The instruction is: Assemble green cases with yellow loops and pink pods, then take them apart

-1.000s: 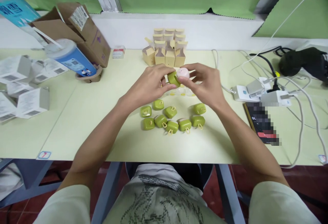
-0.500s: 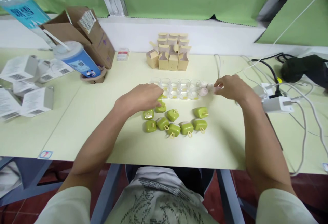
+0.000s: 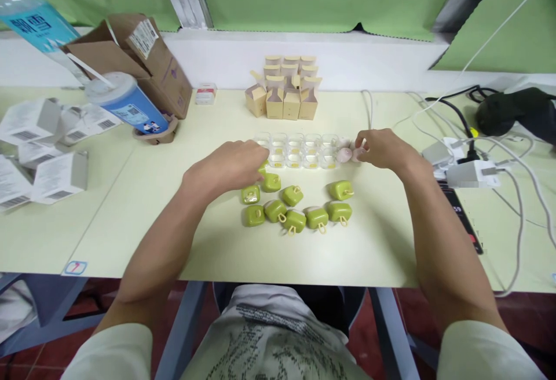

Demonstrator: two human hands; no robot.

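Observation:
My left hand (image 3: 228, 164) is closed by the left end of a clear plastic tray (image 3: 295, 159) with two rows of cups. A green lidded case (image 3: 263, 167) peeks out beneath its fingertips, mostly hidden. At the tray's right end my right hand (image 3: 382, 148) has its fingers curled on a small pale pink rounded piece (image 3: 358, 153), partly covered by them. Another pink piece (image 3: 344, 154) sits just left of it. Several small green cases with cream loops, such as one green case (image 3: 292, 196), lie on the table between my arms.
Small open cardboard boxes (image 3: 283, 102) stand against the wall. To the left are white boxes (image 3: 61, 177), a blue cup (image 3: 134, 108), a brown carton (image 3: 160, 67) and a bottle (image 3: 39, 21). Chargers (image 3: 471, 174), cables and a phone (image 3: 463, 218) lie to the right.
Both hands have shifted slightly left, the right one closer to the tray's end. The green case under my left fingers has moved left with the hand. More of the phone shows.

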